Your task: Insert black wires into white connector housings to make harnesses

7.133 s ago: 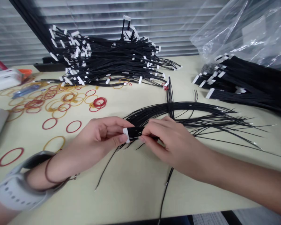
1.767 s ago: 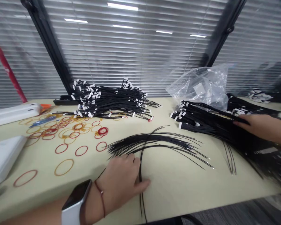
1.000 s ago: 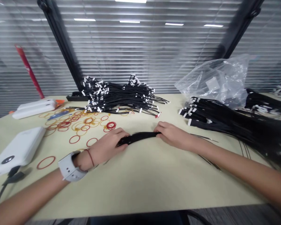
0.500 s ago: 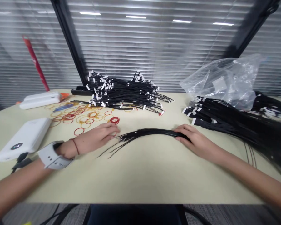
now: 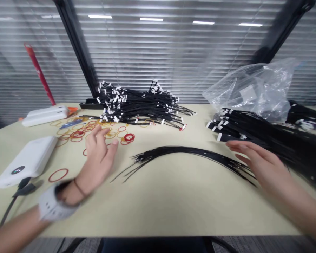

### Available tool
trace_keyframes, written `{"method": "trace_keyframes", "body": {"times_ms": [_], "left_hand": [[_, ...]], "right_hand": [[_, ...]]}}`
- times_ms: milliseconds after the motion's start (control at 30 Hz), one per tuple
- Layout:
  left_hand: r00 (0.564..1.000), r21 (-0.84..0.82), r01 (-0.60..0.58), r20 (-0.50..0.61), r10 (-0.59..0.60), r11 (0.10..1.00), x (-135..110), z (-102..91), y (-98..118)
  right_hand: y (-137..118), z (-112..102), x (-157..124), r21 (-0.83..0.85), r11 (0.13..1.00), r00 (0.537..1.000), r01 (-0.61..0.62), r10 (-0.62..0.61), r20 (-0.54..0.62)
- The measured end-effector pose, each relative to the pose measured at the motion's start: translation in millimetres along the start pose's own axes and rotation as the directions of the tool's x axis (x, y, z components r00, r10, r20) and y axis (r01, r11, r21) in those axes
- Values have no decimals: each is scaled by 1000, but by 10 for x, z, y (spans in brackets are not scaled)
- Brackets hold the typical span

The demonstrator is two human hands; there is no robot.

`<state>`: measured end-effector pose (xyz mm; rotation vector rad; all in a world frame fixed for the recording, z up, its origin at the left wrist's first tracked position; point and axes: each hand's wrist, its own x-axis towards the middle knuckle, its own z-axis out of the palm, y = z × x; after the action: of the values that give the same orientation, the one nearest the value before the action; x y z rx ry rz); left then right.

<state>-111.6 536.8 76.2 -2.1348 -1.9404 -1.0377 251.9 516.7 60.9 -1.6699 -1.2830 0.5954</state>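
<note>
A loose arc of thin black wires [image 5: 184,154] lies on the pale table [image 5: 158,203], untouched by either hand. My left hand [image 5: 98,154], with a grey watch on its wrist, hovers open over the scattered rubber bands [image 5: 76,131] to the left of the wires. Fingers stretched out, my right hand [image 5: 255,160] is open beside the wires' right end and just in front of the black cable bundles [image 5: 265,135]. Neither hand holds anything.
A heap of white-tagged black cables [image 5: 139,105] sits at the back centre. A clear plastic bag [image 5: 255,88] lies behind the right-hand bundles. Two white power banks [image 5: 28,160] [image 5: 44,115] rest at the left, and a red stick [image 5: 38,73] leans against the blinds.
Both hands let go of the wire bundle, which now lies spread in an arc. My left hand moved left over the rubber bands; my right hand drew back to the right.
</note>
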Motion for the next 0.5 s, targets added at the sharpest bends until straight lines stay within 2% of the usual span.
{"method": "trace_keyframes", "body": {"times_ms": [67, 100, 167, 233, 367, 500], "left_hand": [[991, -233, 109, 105, -86, 966, -178, 12, 171], [980, -323, 168, 162, -120, 931, -243, 33, 233], [963, -421, 237, 222, -154, 876, -304, 104, 301], [955, -454, 265, 245, -167, 851, -282, 201, 320], [961, -534, 273, 194, -199, 800, -110, 405, 347], [956, -657, 271, 95, -279, 704, 70, 583, 402]], "right_hand": [[-28, -72, -136, 137, 977, 981, -164, 176, -81], [-34, -94, -190, 129, 970, 970, -205, 219, -108], [-17, -122, -257, 6, 978, 967, -210, 208, -144], [43, -139, -270, -118, 980, 983, -159, 145, -114], [253, -142, -156, -187, 972, 989, -142, 132, -66], [362, -39, 31, -61, 995, 996, -80, 77, -52]]}}
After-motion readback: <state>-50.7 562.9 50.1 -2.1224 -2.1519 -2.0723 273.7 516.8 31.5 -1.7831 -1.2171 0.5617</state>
